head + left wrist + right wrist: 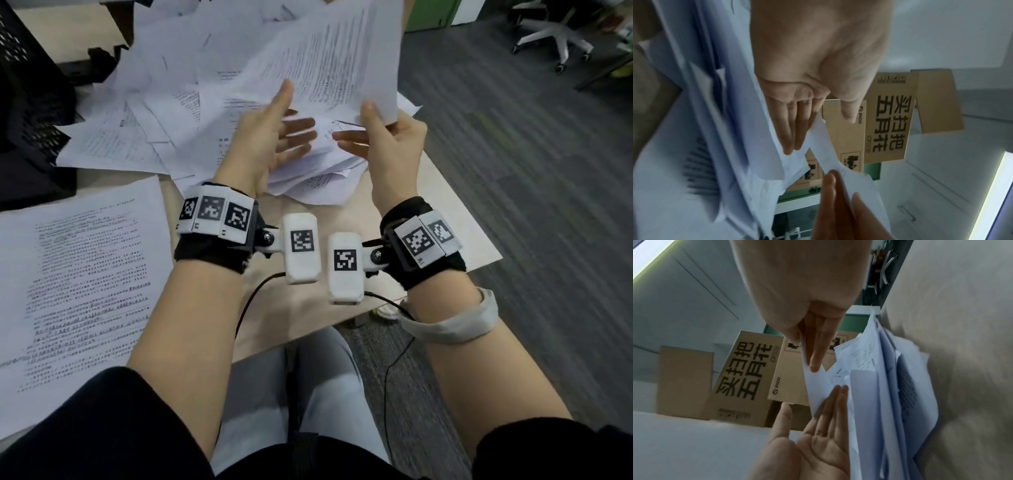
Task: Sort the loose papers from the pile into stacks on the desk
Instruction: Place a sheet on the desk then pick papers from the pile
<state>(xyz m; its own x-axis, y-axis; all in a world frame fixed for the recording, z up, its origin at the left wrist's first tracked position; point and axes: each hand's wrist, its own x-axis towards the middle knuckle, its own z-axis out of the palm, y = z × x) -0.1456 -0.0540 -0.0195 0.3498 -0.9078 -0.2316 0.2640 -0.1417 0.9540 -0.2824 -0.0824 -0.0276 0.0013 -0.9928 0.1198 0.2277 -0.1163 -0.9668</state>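
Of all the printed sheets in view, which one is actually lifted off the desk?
The sheet that the right hand pinches by its lower corner, raised above the messy pile. The neat stack at the near left lies flat; the left hand is open, gripping nothing.

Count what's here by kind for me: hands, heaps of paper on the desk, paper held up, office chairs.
Hands: 2, left hand and right hand
Paper heaps on the desk: 2, messy pile and flat stack
Lifted batch of paper, pinched by the right hand: 1
Office chair: 1
Total: 6
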